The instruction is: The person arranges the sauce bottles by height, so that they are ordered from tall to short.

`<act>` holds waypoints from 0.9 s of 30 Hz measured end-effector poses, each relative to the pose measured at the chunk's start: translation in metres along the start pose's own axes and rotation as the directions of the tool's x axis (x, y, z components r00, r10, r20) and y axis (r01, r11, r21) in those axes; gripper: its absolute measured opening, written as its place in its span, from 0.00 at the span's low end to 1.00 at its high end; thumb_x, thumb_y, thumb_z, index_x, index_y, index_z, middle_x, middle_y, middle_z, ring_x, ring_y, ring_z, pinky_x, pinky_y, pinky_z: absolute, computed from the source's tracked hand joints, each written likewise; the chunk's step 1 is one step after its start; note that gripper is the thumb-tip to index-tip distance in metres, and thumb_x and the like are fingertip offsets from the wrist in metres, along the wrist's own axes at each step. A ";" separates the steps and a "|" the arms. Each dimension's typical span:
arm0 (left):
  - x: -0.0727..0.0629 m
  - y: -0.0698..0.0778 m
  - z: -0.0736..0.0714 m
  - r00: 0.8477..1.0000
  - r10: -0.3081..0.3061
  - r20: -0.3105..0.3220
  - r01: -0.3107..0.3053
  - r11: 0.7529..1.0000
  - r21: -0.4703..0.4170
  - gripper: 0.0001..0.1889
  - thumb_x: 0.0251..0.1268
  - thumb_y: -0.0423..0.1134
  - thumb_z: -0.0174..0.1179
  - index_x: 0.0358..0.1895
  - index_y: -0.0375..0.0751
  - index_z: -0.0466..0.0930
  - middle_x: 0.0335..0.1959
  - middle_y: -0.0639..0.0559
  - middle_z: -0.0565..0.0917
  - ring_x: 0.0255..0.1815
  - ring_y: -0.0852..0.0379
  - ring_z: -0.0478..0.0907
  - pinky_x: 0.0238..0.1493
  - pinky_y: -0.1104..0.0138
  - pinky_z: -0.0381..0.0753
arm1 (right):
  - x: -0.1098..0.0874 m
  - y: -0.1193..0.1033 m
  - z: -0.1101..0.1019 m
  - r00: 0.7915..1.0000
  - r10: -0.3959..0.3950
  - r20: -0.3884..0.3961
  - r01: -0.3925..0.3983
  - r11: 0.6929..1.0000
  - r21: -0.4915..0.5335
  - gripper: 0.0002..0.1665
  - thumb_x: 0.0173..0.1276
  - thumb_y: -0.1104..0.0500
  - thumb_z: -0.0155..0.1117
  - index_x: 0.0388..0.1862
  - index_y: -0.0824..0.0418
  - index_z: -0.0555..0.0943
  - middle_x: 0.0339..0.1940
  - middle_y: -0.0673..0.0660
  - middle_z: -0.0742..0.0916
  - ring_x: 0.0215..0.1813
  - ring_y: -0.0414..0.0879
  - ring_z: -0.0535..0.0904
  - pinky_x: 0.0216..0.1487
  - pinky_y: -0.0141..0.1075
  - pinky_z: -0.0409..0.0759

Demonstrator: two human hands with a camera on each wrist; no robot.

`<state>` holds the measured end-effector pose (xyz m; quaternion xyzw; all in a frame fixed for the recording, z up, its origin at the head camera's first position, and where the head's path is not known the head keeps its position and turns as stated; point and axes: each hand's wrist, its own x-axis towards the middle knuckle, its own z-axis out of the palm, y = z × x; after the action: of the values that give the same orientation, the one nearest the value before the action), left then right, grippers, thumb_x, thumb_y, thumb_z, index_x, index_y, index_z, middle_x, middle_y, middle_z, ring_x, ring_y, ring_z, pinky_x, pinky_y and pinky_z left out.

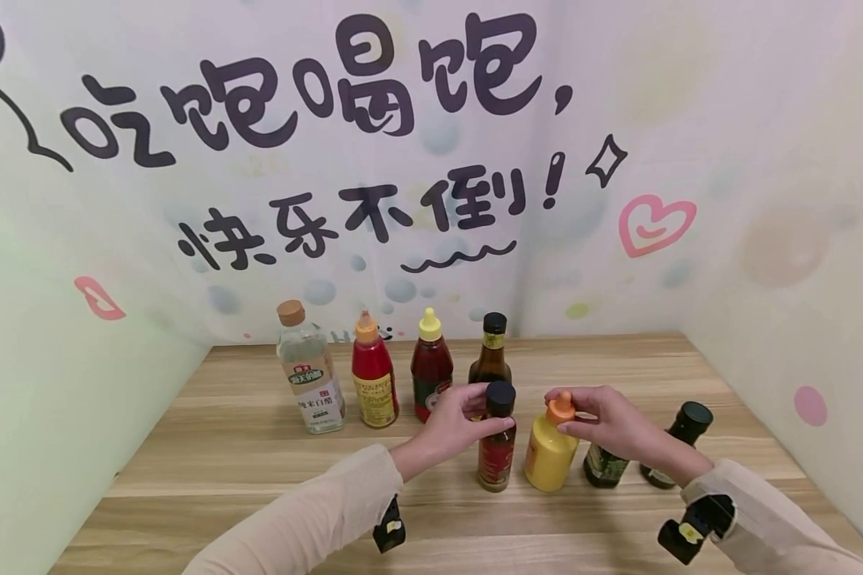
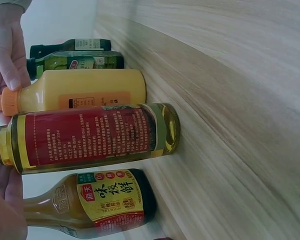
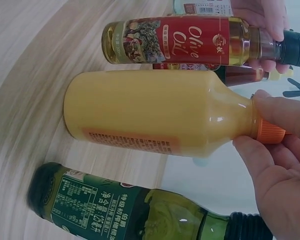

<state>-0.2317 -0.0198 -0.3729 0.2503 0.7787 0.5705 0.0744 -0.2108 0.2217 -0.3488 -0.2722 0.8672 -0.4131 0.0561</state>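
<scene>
- Head view: left grip (image 1: 457,418) is clamping on oil (image 1: 495,461).
- Right grip (image 1: 614,418) is pinching yellow bottle (image 1: 550,457).
- Seemingly, both are positioning bottles; next move is probably requiring steadiness.

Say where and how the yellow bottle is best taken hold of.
Probably by the narrow neck below its orange cap, thumb and fingers opposed, coming from the right and above. The yellow bottle has its cap up and a broad body, while the olive oil bottle, held by the left hand, crowds its left. The right hand pinches about there.
</scene>
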 end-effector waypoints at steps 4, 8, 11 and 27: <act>-0.001 0.003 -0.002 1.000 0.001 -0.016 -0.001 1.000 -0.004 0.21 0.53 0.41 0.62 0.52 0.38 0.74 0.45 0.49 0.80 0.44 0.58 0.77 0.44 0.69 0.76 | 0.000 0.000 0.000 1.000 -0.010 0.003 0.010 1.000 -0.004 0.23 0.60 0.63 0.59 0.53 0.72 0.71 0.49 0.65 0.78 0.53 0.57 0.73 0.49 0.39 0.74; -0.005 0.022 -0.006 0.999 0.007 -0.032 -0.007 1.000 -0.001 0.20 0.54 0.37 0.61 0.51 0.35 0.75 0.44 0.46 0.80 0.43 0.55 0.78 0.42 0.68 0.77 | 0.000 0.001 0.000 0.999 -0.033 -0.001 0.033 0.999 -0.012 0.22 0.60 0.62 0.60 0.52 0.72 0.72 0.50 0.65 0.78 0.52 0.57 0.73 0.50 0.41 0.73; -0.005 0.036 -0.009 0.999 0.032 -0.037 -0.031 0.999 0.007 0.18 0.54 0.34 0.61 0.50 0.33 0.75 0.43 0.43 0.80 0.42 0.53 0.78 0.41 0.68 0.77 | -0.001 0.001 -0.001 0.999 -0.044 -0.003 0.043 0.999 -0.023 0.23 0.60 0.62 0.60 0.52 0.72 0.72 0.49 0.65 0.79 0.52 0.57 0.74 0.49 0.42 0.73; 0.026 0.029 0.002 0.993 0.112 -0.029 -0.110 0.992 0.065 0.20 0.53 0.40 0.62 0.51 0.41 0.75 0.46 0.51 0.80 0.44 0.63 0.77 0.43 0.73 0.75 | 0.000 0.002 -0.001 0.999 -0.054 -0.001 0.054 0.997 -0.063 0.23 0.60 0.61 0.60 0.52 0.70 0.73 0.48 0.63 0.79 0.52 0.56 0.73 0.51 0.46 0.71</act>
<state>-0.2445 0.0007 -0.3423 0.2862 0.7822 0.5530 0.0219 -0.2121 0.2232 -0.3502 -0.2968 0.8722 -0.3873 0.0350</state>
